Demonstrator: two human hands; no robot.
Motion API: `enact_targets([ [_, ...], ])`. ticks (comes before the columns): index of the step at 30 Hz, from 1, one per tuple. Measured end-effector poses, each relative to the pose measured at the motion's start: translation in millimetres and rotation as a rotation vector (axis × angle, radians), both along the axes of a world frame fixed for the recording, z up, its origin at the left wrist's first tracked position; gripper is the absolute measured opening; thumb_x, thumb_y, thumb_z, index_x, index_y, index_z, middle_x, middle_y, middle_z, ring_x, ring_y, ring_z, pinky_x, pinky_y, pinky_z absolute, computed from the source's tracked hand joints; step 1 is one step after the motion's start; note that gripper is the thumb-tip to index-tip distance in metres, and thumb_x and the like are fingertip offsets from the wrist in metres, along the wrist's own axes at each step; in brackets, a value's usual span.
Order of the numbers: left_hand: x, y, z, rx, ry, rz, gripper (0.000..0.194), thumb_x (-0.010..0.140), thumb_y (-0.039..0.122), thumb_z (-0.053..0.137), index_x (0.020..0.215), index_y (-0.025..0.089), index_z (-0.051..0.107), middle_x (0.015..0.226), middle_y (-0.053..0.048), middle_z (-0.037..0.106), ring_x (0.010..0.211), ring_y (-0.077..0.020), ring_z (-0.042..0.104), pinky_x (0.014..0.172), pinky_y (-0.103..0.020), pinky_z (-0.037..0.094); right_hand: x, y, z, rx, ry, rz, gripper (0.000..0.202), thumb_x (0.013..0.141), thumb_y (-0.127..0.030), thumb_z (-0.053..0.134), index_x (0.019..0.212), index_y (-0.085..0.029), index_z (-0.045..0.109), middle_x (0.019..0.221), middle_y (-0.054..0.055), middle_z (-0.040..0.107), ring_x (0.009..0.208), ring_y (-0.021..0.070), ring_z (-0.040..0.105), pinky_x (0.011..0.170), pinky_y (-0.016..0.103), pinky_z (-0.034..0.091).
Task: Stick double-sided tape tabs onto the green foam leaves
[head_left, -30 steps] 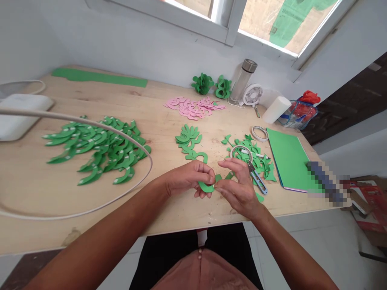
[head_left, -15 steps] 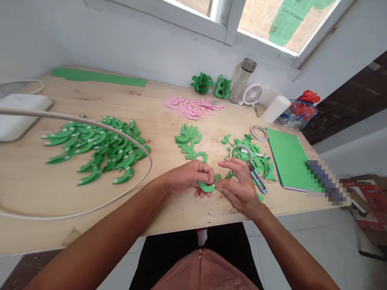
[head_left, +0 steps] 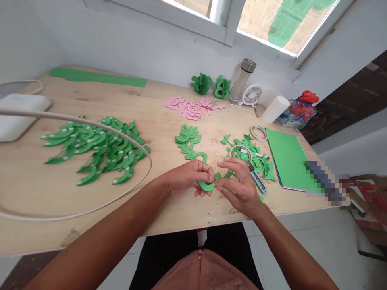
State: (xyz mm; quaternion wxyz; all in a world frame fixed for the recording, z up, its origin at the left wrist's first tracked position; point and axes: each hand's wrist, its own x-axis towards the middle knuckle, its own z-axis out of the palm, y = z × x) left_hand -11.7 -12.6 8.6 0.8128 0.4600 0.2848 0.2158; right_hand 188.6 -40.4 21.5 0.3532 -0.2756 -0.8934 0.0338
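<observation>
My left hand (head_left: 193,175) is closed around a curved green paper piece (head_left: 206,187), just above the front of the table. At the piece's right end, by a small white spot, the thumb and forefinger of my right hand (head_left: 241,188) pinch; its other fingers are lifted. Beyond the left hand lie more green paper cutouts (head_left: 189,137), some fanned out. Next to the right hand are a blue-handled cutter (head_left: 258,180), a roll of tape (head_left: 241,146) and a heap of green paper scraps (head_left: 256,161).
A large pile of green curved pieces (head_left: 102,151) with white tabs lies left, under a pale cable (head_left: 133,141). Pink cutouts (head_left: 193,106), green paper balls (head_left: 202,83), a bottle (head_left: 242,80) and a small fan (head_left: 252,94) stand toward the wall. Green sheets (head_left: 290,159) lie right.
Both hands stay almost still, with the same curved piece between them. The right fingertips have shifted only very slightly at its end.
</observation>
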Motion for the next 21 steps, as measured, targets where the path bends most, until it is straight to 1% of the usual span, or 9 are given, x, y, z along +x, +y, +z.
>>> enact_targets([
  [4,0.1,0.1,0.6,-0.012,0.0,0.007,0.022,0.07,0.032,0.07,0.066,0.014,0.059,0.054,-0.004,0.065,0.047,-0.0134,0.06,0.04,-0.02,0.041,-0.3,-0.6,-1.7,-0.01,0.001,-0.021,0.01,0.083,-0.017,0.06,0.088,-0.023,0.066,0.117,0.009,0.059,0.117,0.0274,0.049,0.092,0.05,0.046],
  [12,0.4,-0.3,1.6,-0.01,-0.011,0.038,0.025,0.07,0.033,0.071,0.065,0.013,0.058,0.056,-0.005,0.066,0.047,-0.0126,0.059,0.041,-0.021,0.043,-1.5,-2.6,-4.2,0.047,-0.003,-0.146,0.005,0.083,-0.024,0.064,0.088,-0.022,0.063,0.116,0.01,0.061,0.115,0.0281,0.051,0.092,0.048,0.045],
  [17,0.6,-0.7,1.2,-0.009,-0.021,0.06,0.022,0.07,0.031,0.07,0.066,0.014,0.057,0.056,-0.005,0.066,0.046,-0.0123,0.058,0.04,-0.02,0.042,-2.1,-2.6,-3.0,0.09,-0.02,-0.151,0.006,0.082,-0.024,0.065,0.086,-0.022,0.061,0.116,0.01,0.061,0.116,0.0281,0.051,0.092,0.047,0.045],
  [21,1.4,-1.9,4.0,0.001,-0.012,0.094,0.025,0.07,0.033,0.071,0.065,0.014,0.057,0.056,-0.004,0.065,0.046,-0.0121,0.058,0.04,-0.02,0.041,-1.9,-2.9,-1.9,0.107,-0.034,-0.169,0.007,0.082,-0.025,0.065,0.087,-0.021,0.061,0.117,0.01,0.06,0.117,0.0286,0.05,0.093,0.048,0.044],
])
